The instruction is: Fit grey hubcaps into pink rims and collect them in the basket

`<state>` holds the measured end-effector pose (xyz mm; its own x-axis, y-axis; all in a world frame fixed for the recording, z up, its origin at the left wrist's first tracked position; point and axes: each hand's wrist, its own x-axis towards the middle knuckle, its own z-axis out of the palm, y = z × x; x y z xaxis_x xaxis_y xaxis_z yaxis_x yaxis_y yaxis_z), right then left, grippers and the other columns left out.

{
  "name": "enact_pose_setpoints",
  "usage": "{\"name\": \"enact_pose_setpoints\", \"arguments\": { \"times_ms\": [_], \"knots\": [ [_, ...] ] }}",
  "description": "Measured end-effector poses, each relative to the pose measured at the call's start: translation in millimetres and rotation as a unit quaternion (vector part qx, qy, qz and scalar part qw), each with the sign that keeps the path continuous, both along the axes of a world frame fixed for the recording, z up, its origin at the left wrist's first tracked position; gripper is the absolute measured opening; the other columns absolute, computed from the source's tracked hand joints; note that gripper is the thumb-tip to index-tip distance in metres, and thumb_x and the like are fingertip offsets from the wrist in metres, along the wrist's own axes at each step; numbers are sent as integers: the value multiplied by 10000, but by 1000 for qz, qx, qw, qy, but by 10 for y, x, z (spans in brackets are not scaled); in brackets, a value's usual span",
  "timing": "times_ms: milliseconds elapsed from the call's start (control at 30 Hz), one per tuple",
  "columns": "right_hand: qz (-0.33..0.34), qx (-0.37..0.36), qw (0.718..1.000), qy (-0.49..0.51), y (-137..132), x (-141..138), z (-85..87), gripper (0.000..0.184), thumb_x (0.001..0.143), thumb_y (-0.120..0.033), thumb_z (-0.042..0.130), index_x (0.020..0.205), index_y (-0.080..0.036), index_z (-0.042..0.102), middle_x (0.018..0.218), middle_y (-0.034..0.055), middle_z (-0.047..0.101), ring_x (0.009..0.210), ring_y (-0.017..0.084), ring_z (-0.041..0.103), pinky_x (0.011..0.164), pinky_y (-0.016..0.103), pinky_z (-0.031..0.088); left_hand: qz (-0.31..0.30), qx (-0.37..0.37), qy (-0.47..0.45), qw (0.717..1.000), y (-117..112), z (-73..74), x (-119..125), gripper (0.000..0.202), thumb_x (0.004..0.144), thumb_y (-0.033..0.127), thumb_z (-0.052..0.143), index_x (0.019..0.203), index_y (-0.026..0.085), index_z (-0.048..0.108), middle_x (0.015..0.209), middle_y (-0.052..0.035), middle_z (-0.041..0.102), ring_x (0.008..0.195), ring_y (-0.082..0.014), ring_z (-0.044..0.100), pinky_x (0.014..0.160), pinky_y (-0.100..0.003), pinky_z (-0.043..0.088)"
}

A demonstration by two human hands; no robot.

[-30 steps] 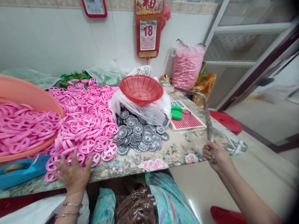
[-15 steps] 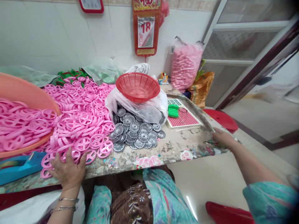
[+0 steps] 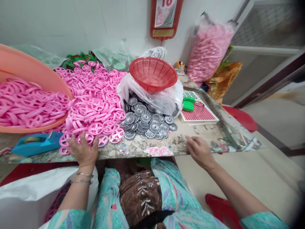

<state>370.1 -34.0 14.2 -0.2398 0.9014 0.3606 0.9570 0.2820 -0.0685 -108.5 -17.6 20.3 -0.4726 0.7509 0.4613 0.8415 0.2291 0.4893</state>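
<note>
My left hand (image 3: 84,149) lies with spread fingers over pink plastic wheel rings (image 3: 95,128) at the table's front edge. Nothing is gripped in it. My right hand (image 3: 200,151) is over the front edge, right of the grey discs, its index finger forward and the other fingers curled in. Its palm is hidden, so I cannot tell whether anything is inside. Grey wheel-like discs (image 3: 145,117) spill from a white plastic bag (image 3: 164,100) between the hands. A red mesh basket (image 3: 153,74) rests on that bag.
An orange basin (image 3: 30,60) full of pink rings tilts at the left, behind a blue tape dispenser (image 3: 35,144). Sticker sheets (image 3: 202,114) with a green object (image 3: 188,104) on top lie to the right. A pink-filled bag (image 3: 209,51) stands behind, and a red stool (image 3: 241,118) beyond the table.
My right hand has moved left from the table's right corner toward the grey discs. My left hand stays on the pink rings. The view has tilted down and shifted left.
</note>
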Motion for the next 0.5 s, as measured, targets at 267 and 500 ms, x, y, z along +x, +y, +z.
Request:
{"name": "enact_pose_setpoints", "arguments": {
  "times_ms": [267, 500],
  "knots": [
    [-50, -9, 998, 40, 48, -353, -129, 451, 956, -372, 331, 1268, -104, 515, 885, 97, 586, 857, 206, 549, 772, 292, 424, 27, 31, 52, 998, 7, -71, -33, 707, 810, 569, 504, 1367, 142, 432, 1442, -235, 296, 1375, -388, 171, 1065, -594, 135],
    [-59, 86, 995, -11, 83, -320, -269, 365, 934, -361, 413, 1179, -164, 599, 843, 66, 585, 804, 183, 541, 646, 261, 371, 26, 50, 63, 996, 26, -118, -62, 705, 798, 575, 528, 1357, 153, 445, 1425, -235, 326, 1361, -376, 217, 1066, -575, 153]
  ]
}}
